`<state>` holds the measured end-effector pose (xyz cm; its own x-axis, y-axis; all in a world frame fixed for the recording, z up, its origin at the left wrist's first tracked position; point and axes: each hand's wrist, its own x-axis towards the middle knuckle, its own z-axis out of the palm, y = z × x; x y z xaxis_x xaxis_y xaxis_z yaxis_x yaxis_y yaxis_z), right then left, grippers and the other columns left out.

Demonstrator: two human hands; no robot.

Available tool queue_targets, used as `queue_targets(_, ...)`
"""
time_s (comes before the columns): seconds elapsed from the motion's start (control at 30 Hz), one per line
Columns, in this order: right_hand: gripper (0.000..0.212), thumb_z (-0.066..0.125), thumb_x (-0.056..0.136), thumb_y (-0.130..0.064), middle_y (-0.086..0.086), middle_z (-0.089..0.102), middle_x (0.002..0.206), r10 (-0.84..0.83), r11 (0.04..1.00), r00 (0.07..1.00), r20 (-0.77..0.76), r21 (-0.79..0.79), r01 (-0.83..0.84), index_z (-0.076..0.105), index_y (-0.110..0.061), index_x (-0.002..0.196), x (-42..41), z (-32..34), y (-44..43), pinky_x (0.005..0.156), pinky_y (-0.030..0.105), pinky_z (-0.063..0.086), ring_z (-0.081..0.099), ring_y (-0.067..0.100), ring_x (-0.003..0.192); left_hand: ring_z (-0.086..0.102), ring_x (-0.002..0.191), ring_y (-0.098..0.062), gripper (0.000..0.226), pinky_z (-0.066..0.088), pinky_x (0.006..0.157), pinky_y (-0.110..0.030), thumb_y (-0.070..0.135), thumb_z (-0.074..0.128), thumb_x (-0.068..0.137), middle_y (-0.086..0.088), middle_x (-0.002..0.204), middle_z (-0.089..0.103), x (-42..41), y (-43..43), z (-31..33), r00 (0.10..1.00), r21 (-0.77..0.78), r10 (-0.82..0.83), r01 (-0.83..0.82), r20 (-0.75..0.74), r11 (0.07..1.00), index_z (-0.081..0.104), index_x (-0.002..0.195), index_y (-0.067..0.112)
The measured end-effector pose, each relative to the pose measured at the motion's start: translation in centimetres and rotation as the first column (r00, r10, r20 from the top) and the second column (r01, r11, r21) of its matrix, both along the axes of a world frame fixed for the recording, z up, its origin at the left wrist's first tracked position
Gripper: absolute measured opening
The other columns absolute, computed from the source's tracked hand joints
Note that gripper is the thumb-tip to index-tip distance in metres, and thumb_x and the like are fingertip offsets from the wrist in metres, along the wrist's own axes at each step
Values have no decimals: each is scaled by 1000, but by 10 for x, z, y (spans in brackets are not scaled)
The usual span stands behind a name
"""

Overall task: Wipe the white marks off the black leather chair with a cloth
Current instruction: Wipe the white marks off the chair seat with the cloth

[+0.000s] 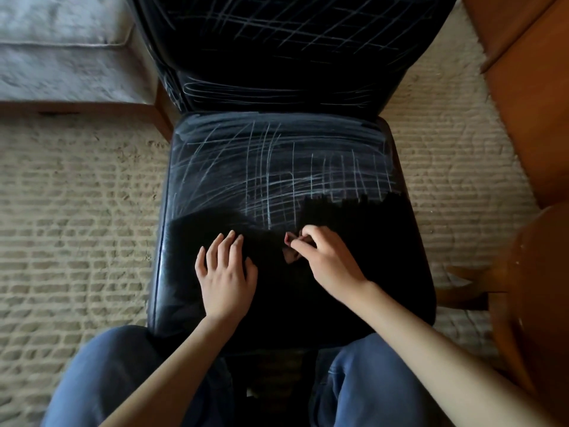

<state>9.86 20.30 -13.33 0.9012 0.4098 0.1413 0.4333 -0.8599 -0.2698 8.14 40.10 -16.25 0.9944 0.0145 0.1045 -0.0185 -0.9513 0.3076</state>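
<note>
right hand (329, 260) pinches cloth (291, 256), cushion (61, 63) beside chair (277, 167)

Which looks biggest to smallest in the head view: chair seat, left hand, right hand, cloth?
1. chair seat
2. left hand and right hand: look alike, not ranked
3. cloth: only a small bit shows beyond the right hand's fingers, so its full size is hidden

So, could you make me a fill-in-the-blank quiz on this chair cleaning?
The right hand pinches a small pinkish ____.
The ____ hand lies flat on the seat, holding nothing.
White marks cross the backrest and the seat's ____ half, near or far.
Missing: cloth; left (the left hand); far.
</note>
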Motion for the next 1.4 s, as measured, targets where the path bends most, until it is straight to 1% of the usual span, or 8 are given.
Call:
queue_targets(0.23,30,61,72,11,11,63,80,-326,945,945,34,37,325,73,-7,93,70,8,13,62,38,48,55,34,70,37,129,-31,54,25,107,-49,33,35,88,-14,139,46,1,50,15,988,-171,155,-148,26,974,47,133,5)
queue_targets(0.4,32,43,82,-3,7,64,90,-85,996,994,69,6,85,71,-9,94,3,3,31,64,35,48,53,27,74,28,133,-35,41,16,108,-51,24,36,100,-19,141,40,11,91,4,806,-211,531,-584,-260,784,44,136,7)
queue_targets(0.53,29,46,84,-1,7,65,93,-5,998,988,152,-64,14,70,-9,98,23,-5,26,67,37,49,54,27,77,39,119,-38,36,25,102,-52,25,31,99,-23,124,50,10,102,-5,760,-120,544,-615,-356,780,58,111,4)
queue_targets(0.73,31,57,74,13,15,64,88,-355,934,932,69,-20,357,71,-3,98,86,-1,43,64,38,47,54,37,73,43,117,-40,38,30,98,-51,27,32,99,-26,122,50,11,100,-6,755,-175,559,-635,-342,752,54,113,-1)
queue_targets(1.03,35,39,79,-4,13,59,86,12,1000,991,131,23,-15,70,-5,95,25,-11,73,61,35,48,53,30,71,46,108,-41,35,35,90,-51,25,34,99,-26,112,53,10,100,-11,774,-267,560,-630,-296,729,53,103,-4)
queue_targets(1.13,37,36,82,-7,14,59,85,-69,997,989,133,-19,73,69,-5,98,71,-9,62,61,39,51,53,34,75,47,107,-41,36,36,90,-51,26,34,99,-25,112,53,10,100,-12,771,-272,561,-634,-301,724,53,102,-3)
queue_targets(1.27,26,64,72,10,17,58,85,-334,942,941,47,39,333,69,-2,94,94,-7,72,59,43,52,54,39,75,47,107,-40,34,36,89,-50,25,35,98,-24,112,53,10,100,-13,775,-298,558,-630,-298,717,54,103,-3)
queue_targets(1.4,28,49,78,0,13,59,85,-94,994,990,109,61,88,70,-4,95,51,-14,92,59,34,48,54,32,71,48,103,-40,33,37,88,-50,25,35,98,-23,107,53,9,99,-12,777,-324,555,-629,-296,707,53,99,-2)
